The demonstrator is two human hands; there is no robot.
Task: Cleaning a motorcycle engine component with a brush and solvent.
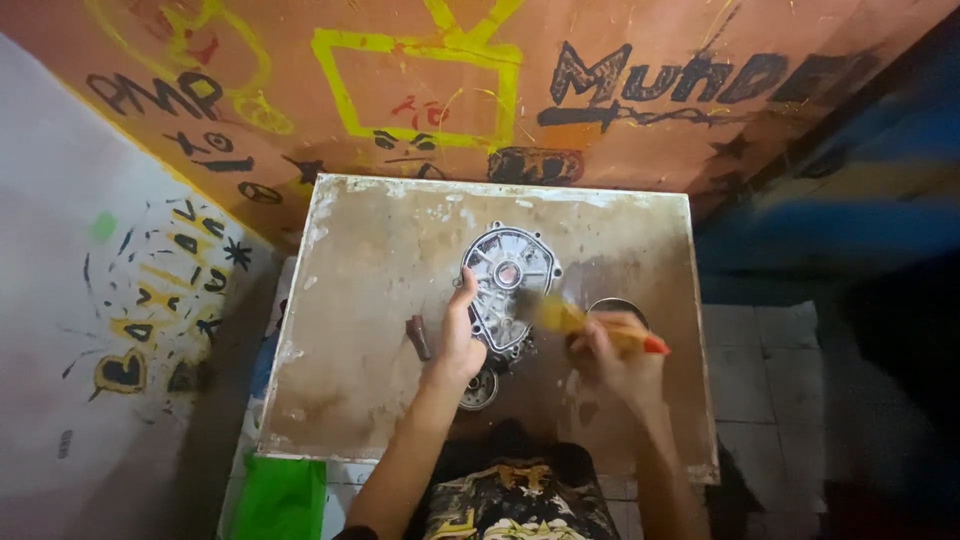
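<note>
A silver metal engine cover (508, 285) lies on a worn brown board (370, 300). My left hand (461, 335) rests on the cover's left edge and steadies it. My right hand (612, 358) grips a paintbrush (600, 328) with a yellow-and-red handle; its blurred bristles touch the cover's right side. A small round metal part (481, 388) lies just below the cover, near my left wrist.
A small dark brown piece (418, 337) lies left of my left hand. A round tin (615, 306) sits behind my right hand. A green object (280, 497) is at the board's lower left corner. Painted orange walls rise behind; tiled floor lies to the right.
</note>
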